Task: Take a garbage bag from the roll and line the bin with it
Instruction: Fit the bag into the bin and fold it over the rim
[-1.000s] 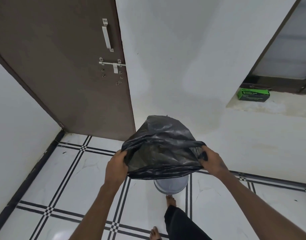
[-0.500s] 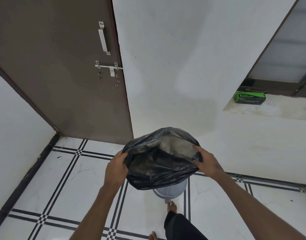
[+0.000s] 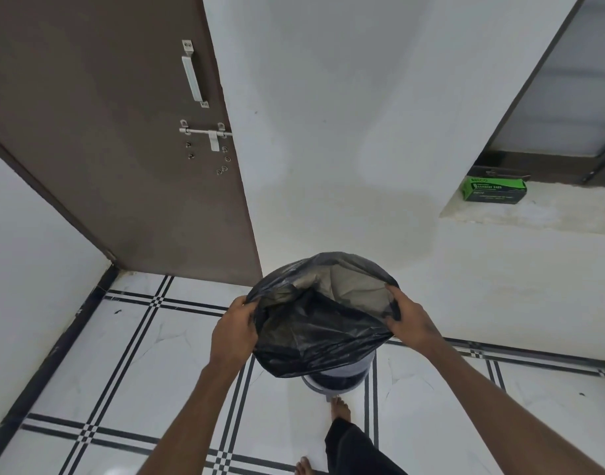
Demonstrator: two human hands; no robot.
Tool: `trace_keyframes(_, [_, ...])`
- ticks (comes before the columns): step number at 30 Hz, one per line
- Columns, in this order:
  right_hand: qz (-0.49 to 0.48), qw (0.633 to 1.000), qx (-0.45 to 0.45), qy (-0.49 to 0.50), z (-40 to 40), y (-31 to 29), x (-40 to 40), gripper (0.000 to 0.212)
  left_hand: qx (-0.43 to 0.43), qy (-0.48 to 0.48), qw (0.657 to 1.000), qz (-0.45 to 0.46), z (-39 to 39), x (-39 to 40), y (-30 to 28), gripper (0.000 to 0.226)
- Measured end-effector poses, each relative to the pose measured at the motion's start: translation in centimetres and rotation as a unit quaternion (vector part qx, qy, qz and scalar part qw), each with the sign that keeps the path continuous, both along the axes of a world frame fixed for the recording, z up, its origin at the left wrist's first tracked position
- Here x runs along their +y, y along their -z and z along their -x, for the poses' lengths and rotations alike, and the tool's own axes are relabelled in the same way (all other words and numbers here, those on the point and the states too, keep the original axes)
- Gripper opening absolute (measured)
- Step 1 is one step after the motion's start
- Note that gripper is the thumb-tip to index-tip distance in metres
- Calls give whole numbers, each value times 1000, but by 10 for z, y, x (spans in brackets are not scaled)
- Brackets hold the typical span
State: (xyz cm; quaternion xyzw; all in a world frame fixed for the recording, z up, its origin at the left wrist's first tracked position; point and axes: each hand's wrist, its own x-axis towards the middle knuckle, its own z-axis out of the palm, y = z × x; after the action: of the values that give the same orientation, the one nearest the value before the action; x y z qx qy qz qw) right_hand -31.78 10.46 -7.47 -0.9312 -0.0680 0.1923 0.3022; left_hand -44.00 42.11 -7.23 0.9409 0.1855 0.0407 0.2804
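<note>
Left hand (image 3: 233,332) and right hand (image 3: 410,322) forward, each grip closed.

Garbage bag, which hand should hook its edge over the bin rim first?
Probably the right hand: it grips the garbage bag mouth almost directly above the bin; the left hand holds farther out.

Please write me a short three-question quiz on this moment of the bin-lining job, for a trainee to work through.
1. True or false: both the left hand and the right hand grip the rim of the black garbage bag.
2. Where does the grey bin stand? A) on the ledge B) on the tiled floor under the bag C) behind the door
3. Fill in: the green box lies on the ___ at the right.

Key
1. True; the mouth is held open between them.
2. B; the bag hides most of the bin.
3. Ledge.
</note>
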Motion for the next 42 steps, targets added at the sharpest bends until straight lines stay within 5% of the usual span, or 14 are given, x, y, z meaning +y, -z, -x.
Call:
trace_keyframes(7, [53,998,-15,42,-13,8,-11,77,-7,-61,998,-5,-13,2,10,27])
trace_keyframes(11, [63,998,-28,7,-15,14,-16,83,-34,-22,999,15,-18,-9,16,43])
trace_keyframes(16, [108,990,63,-68,-16,39,-39,70,104,27,994,14,-14,-17,45,64])
trace_keyframes(29, [175,928,310,-109,-14,103,-76,51,359,68,929,51,-11,-46,106,40])
trace_keyframes(35, [174,916,350,-96,-22,126,-79,50,428,60,899,75,-25,-57,117,42])
trace_keyframes(42, [147,926,339,-77,-32,148,-79,61,426,55,901,56,-43,-67,126,42])
